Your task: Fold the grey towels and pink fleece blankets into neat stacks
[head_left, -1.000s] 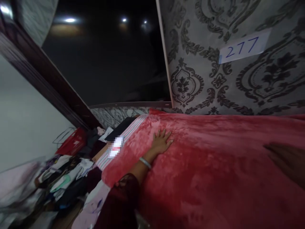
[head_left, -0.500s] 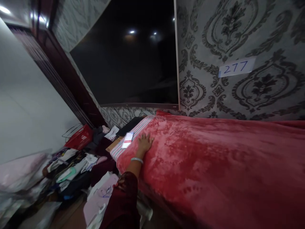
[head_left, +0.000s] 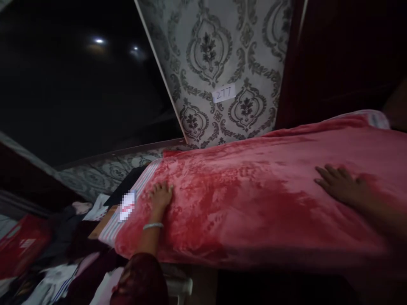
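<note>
Patterned wallpaper (head_left: 208, 48) rises behind the red cloth (head_left: 254, 203), spread over a wooden surface (head_left: 102, 223) and, I judge, mostly flat already; slight folds (head_left: 288, 131) along its back look like what is left. My left hand (head_left: 161, 197) lies on it, splayed, gripping nothing; my right hand (head_left: 340, 184) is unclenched too, whether touching I cannot tell. Past the striped edge (head_left: 110, 231) are clothes (head_left: 52, 281).

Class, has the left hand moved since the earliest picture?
Yes: the left hand has moved leftward over the red blanket, nearer its striped edge.
</note>
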Tool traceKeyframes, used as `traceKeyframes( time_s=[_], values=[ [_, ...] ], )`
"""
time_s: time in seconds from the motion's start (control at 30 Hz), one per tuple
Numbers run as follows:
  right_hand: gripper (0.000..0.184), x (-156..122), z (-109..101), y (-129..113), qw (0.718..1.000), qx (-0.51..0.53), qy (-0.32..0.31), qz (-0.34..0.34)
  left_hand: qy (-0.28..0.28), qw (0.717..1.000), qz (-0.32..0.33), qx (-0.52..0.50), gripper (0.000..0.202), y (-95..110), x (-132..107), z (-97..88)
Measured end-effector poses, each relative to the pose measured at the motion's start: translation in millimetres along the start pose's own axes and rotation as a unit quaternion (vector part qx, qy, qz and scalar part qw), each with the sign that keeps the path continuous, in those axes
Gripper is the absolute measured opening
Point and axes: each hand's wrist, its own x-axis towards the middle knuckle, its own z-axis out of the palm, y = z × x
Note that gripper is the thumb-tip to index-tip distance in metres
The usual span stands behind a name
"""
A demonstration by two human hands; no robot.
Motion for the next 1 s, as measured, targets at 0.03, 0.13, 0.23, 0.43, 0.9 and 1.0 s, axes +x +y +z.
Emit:
traceKeyframes(
  time_s=[0.03,0.13,0.23,0.43,0.9,1.0],
  values=[
    [0.087,1,0,-15,0.998,-0.027,-0.037,0.043,-0.008,1.000,0.015,-0.001,0.060,16,-5,2.0],
    [0.074,2,2,-91,0.988,-0.043,-0.147,0.008,-0.035,0.993,0.110,-0.018,0.059,73,-23,14.7],
    [0.060,-1,10,-173,0.971,-0.007,-0.208,-0.119,-0.052,0.978,0.198,-0.034,0.059,121,-43,29.0],
    [0.058,-7,15,-197,0.959,-0.005,-0.227,-0.169,-0.057,0.974,0.217,-0.016,0.060,142,-52,39.4],
    [0.058,-9,-64,9,0.959,-0.140,-0.226,0.096,0.022,0.969,0.245,0.022,0.059,135,-32,56.5],
    [0.057,-13,-57,-4,0.968,-0.086,-0.236,0.003,0.037,0.966,0.255,0.003,0.061,127,-21,70.9]
  ],
)
